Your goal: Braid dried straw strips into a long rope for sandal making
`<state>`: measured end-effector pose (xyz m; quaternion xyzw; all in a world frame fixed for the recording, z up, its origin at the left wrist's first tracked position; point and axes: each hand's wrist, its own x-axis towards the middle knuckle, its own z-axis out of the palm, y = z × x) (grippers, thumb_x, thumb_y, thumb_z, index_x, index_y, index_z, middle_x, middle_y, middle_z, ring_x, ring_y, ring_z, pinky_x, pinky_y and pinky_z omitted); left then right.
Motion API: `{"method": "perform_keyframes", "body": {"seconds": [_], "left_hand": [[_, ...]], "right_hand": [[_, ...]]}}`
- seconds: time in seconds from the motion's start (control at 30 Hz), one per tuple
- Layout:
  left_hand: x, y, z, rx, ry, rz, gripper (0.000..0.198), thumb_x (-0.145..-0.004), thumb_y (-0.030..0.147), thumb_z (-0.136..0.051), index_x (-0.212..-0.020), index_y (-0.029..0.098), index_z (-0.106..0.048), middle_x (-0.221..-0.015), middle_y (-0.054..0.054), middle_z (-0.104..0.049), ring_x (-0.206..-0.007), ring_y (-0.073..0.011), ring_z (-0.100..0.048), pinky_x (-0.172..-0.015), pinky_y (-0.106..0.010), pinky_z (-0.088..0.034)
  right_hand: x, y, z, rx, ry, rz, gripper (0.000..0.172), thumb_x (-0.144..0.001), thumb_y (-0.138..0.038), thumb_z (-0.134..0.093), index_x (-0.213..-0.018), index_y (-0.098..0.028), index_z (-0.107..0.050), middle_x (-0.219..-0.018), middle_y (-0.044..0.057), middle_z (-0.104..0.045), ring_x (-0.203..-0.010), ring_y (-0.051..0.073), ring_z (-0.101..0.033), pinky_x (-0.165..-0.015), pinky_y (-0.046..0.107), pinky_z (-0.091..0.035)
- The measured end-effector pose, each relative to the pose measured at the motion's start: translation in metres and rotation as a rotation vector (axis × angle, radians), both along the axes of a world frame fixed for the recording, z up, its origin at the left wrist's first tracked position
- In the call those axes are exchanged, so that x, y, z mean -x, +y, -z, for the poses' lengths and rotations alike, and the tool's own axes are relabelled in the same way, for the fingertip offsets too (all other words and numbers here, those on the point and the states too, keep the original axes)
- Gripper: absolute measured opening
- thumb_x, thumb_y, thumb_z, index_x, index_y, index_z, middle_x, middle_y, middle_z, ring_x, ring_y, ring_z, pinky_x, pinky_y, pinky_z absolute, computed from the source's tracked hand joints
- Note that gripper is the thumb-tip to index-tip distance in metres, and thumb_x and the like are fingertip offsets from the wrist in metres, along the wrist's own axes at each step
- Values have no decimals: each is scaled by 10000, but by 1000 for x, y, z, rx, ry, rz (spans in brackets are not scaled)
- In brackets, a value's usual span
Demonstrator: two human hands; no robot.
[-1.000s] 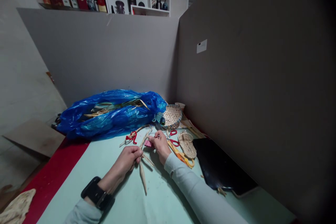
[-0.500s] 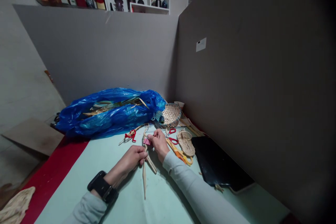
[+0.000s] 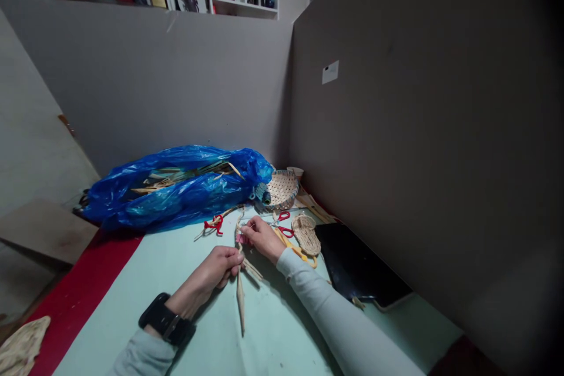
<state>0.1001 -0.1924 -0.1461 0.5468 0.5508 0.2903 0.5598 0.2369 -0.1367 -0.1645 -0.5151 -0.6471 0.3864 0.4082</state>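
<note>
A pale braid of dried plant strips (image 3: 241, 296) runs between my hands, its loose ends hanging toward me over the table. My left hand (image 3: 223, 265) pinches the braid near where the ends split apart. Just above, my right hand (image 3: 261, 237) has its fingers closed at the upper part of the braid, beside a small pink piece (image 3: 239, 238). What exactly the right fingertips grip is too small to tell. Red-handled scissors (image 3: 285, 231) and yellow-handled scissors (image 3: 312, 261) lie right of that hand. A woven straw sole-shaped piece (image 3: 306, 235) rests beside them.
A blue plastic bag (image 3: 176, 202) full of dried strips lies along the back. Near the corner stand a round woven basket (image 3: 282, 189) and a spool (image 3: 266, 198). Red cord (image 3: 214, 225) sits left of my hands. At right is a black flat tablet-like object (image 3: 359, 267).
The whole view has shifted slightly, moving things a little left. My right hand has turned a bit at the upper braid, while my left keeps its pinch.
</note>
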Motion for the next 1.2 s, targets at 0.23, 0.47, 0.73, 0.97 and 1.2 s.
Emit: {"method": "perform_keyframes", "body": {"seconds": [0.23,0.47,0.73,0.97,1.2], "left_hand": [[-3,-5,5,-3,-28,4,435,-580,585,-638,-491,212,-432,-338,109,-339,-306,-20,-138,-369,-230,-43],[2,1,17,8,-70,36,450,-591,603,-648,-527,211,-439,-356,124,-304,-333,-20,-93,-374,-221,-34],[-6,-11,4,13,-72,64,423,-579,576,-666,-578,176,-529,-381,110,-369,-322,-13,-119,-363,-217,-29],[-11,-18,0,40,-34,72,398,-625,583,-596,-546,203,-508,-297,144,-233,-293,-26,-97,-332,-211,-46],[-9,-21,-2,-25,52,101,406,-634,592,-572,-604,187,-563,-396,45,-515,-256,-51,-234,-312,-221,-125]], "right_hand": [[2,-36,-22,-94,-228,88,184,-886,-263,-469,-988,-138,-557,-950,125,-641,-910,228,-584,-783,319,-392],[-17,-87,-29,-34,-439,-84,295,-863,-348,-485,-1053,-159,-608,-877,121,-680,-919,278,-619,-715,312,-428],[-28,-84,-37,39,-450,-156,206,-816,-192,-498,-870,-173,-696,-666,48,-678,-659,172,-618,-629,234,-405],[-29,-66,-26,-10,-373,-171,241,-833,-270,-509,-777,-156,-714,-714,67,-700,-742,188,-613,-663,252,-387],[-28,-53,-6,88,-135,-171,182,-779,-260,-598,-709,-160,-733,-532,-13,-625,-550,122,-553,-563,203,-377]]}}
